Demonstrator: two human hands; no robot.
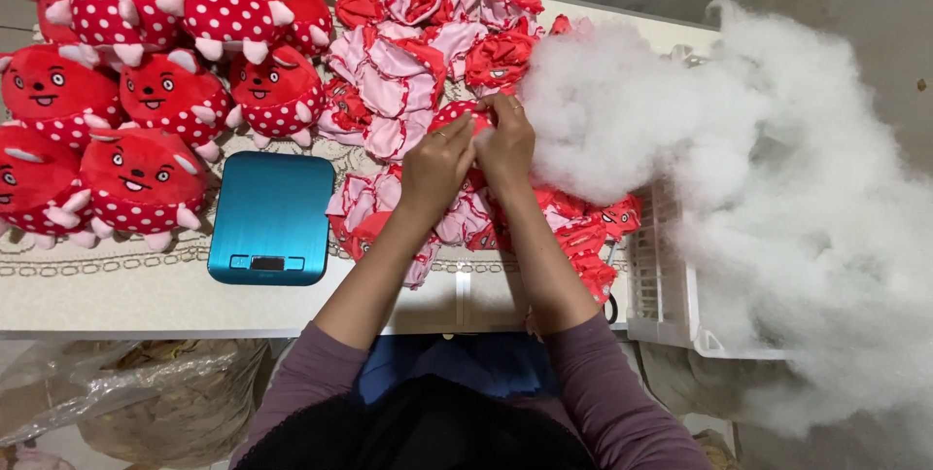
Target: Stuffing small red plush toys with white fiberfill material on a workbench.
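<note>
Beside a great white stuffing heap (777,198), over the surface (117,295) strewn with unstuffed skins, left hand (436,167) and right hand (505,139) each close their grip on a small, limp red white-dotted toy skin (459,116).

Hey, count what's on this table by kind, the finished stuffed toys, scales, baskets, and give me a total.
Finished red stuffed toys: at least 9 in view; the pile runs off the top edge
Blue scale: 1
White basket: 1
Toy skin held in both hands: 1
Total: at least 12
</note>
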